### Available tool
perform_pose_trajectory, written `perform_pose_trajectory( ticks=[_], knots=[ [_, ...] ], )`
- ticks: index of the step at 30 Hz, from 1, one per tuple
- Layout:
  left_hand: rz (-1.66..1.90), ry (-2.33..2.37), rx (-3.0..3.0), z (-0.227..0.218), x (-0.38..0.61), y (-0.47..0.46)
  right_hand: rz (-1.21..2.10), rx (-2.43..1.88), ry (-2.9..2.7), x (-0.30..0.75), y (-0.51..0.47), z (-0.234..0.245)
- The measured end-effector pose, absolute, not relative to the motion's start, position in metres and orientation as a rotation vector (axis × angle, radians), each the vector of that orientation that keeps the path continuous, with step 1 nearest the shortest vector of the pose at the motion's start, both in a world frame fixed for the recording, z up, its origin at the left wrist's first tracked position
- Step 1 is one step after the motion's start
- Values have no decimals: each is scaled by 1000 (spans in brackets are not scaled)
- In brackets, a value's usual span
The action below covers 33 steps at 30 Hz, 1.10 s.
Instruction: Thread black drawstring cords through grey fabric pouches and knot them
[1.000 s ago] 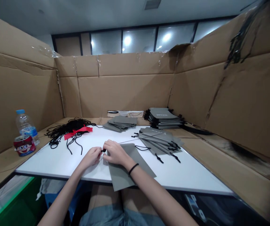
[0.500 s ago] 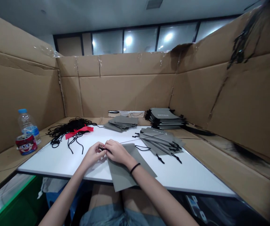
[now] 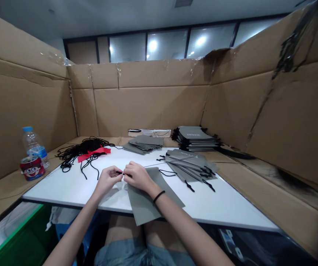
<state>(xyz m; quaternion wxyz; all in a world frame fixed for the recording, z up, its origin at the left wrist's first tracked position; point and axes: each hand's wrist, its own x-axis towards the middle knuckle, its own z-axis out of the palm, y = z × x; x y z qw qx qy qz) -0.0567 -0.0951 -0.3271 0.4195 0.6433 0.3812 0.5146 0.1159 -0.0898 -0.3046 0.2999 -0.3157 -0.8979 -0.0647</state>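
Observation:
A grey drawstring pouch [image 3: 144, 205] lies at the table's front edge, its lower corner hanging over my lap. My right hand [image 3: 136, 176] rests over its upper left part, fingers pinching a short black cord end. Just to the left, my left hand [image 3: 109, 180] is closed in a pinch on the same black cord, fingertips close to those of the right. A loop of the pouch's black cord [image 3: 167, 173] shows at its upper right. Most of the cord between my fingers is hidden.
Corded pouches [image 3: 190, 166] fan out at right, before a tall pouch stack [image 3: 194, 138]. Plain grey pouches [image 3: 143, 143] lie at the back. Black cords [image 3: 88, 146] with a red strip [image 3: 94, 153], a can [image 3: 33, 169] and a bottle [image 3: 34, 144] sit left. Cardboard walls [image 3: 147, 107] surround the table.
My left hand has shifted slightly left, so the fingertips of both hands are a little further apart, with black cord between them. The pouch stays in place.

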Motion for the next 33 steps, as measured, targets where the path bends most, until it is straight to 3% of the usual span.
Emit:
perform_pose_trajectory(
  ticks=[18,33],
  knots=[
    [1212,886,1782,-323,-59,-98,-135,-841,-2366,120,-86,-312],
    [1153,916,1575,-313,-58,-103,-80,-769,-2380,115,-88,-310]
  ],
)
